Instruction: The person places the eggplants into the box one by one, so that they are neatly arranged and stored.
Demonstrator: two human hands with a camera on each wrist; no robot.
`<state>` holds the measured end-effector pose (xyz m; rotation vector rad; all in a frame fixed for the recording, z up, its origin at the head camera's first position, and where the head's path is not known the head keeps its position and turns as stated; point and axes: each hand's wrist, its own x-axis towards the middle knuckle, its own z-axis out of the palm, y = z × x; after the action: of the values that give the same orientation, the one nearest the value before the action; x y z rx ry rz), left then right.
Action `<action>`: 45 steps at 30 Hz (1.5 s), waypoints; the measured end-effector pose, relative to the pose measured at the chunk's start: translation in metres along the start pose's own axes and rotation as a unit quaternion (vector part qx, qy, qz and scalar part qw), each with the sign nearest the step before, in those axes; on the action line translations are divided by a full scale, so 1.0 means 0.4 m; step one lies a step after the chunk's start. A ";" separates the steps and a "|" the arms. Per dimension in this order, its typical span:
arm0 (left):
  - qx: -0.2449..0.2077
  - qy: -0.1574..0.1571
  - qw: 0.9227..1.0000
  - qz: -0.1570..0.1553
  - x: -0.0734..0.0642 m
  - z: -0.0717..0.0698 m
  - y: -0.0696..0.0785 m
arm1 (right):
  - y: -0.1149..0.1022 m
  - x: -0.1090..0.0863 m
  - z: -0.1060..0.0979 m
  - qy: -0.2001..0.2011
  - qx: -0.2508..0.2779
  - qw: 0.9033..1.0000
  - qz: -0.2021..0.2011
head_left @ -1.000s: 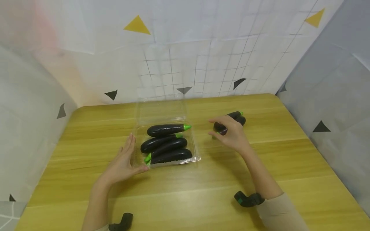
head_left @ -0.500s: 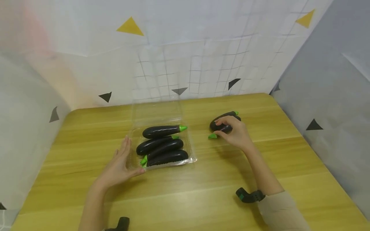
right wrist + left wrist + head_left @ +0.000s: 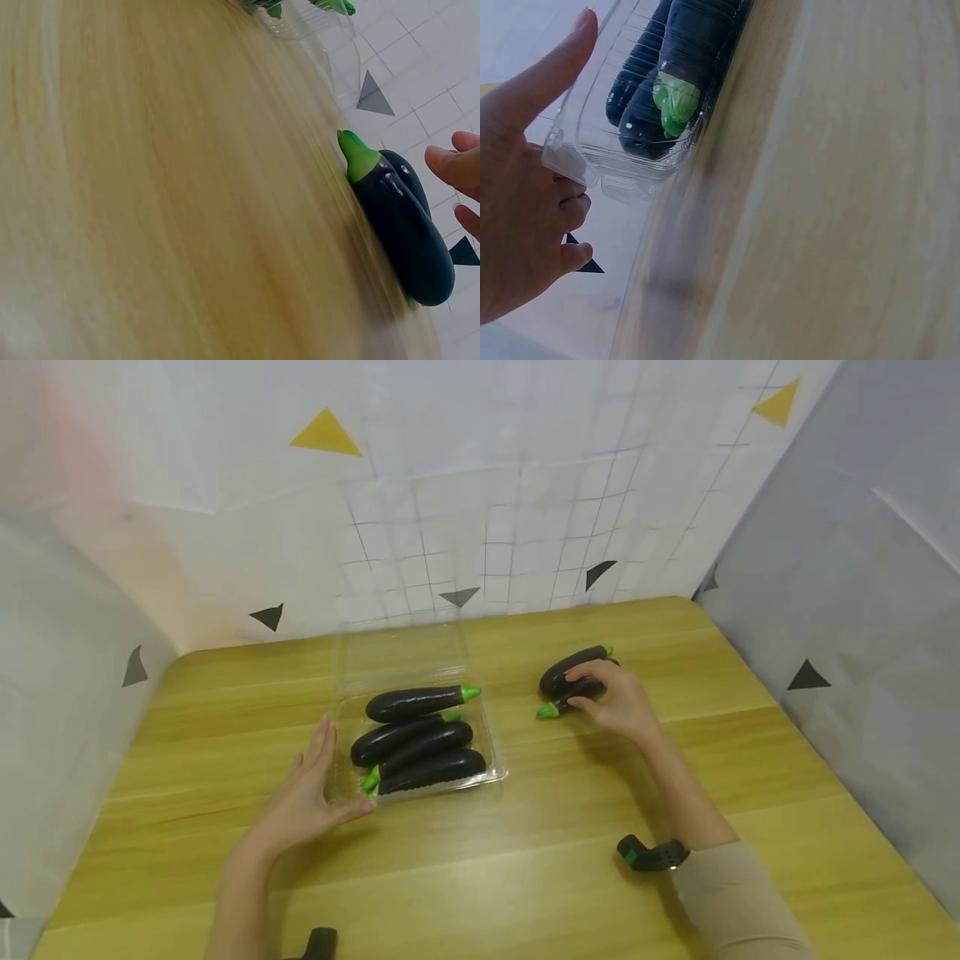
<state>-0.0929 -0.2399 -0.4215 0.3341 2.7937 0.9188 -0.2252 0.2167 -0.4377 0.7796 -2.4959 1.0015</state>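
My left hand [image 3: 300, 797] rests against the left end of a clear plastic clamshell box [image 3: 497, 773], fingers straight along its side and thumb at the front corner. The left wrist view shows the thumb [image 3: 551, 79] extended beside the clear wall. Several dark eggplants [image 3: 415, 702] with green stems lie inside. On the right, my right hand [image 3: 624, 703] hovers at two more eggplants on the table. Its thumb and fingers are spread over the front eggplant [image 3: 587, 688]; the right wrist view shows fingertips [image 3: 442, 161] apart from it. The rear eggplant [image 3: 567, 672] lies alongside.
Behind the box stands its raised clear lid [image 3: 401, 652]. White sheeting [image 3: 420, 485] with grid lines and triangle marks rises at the back of the wooden table [image 3: 465, 877], and grey sheeting [image 3: 847, 610] flanks the right. Bare tabletop lies between the box and the loose eggplants.
My right hand has come down to the two loose eggplants, then shifted right along the front one, baring its green stem. The left hand stays at the box. The head view has drifted slightly.
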 end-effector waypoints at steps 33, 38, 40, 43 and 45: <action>0.001 -0.001 1.000 0.026 0.043 0.015 0.023 | 0.069 -0.021 -0.047 -0.069 -0.150 0.983 0.075; 0.005 -0.002 1.000 0.024 0.039 0.016 0.022 | 0.067 -0.027 -0.045 -0.076 -0.175 0.980 0.057; 0.005 -0.001 1.000 0.024 0.038 0.018 0.022 | 0.065 -0.032 -0.043 -0.075 -0.182 0.979 0.052; 0.003 0.001 1.000 0.026 0.037 0.018 0.022 | 0.060 -0.036 -0.043 -0.070 -0.188 0.978 0.051; 0.003 0.003 1.000 0.026 0.040 0.015 0.023 | 0.057 -0.034 -0.045 -0.067 -0.185 0.979 0.054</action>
<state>-0.1055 -0.2251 -0.4226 0.4074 2.8051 0.9253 -0.2265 0.2482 -0.4441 0.6166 -2.7508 0.5010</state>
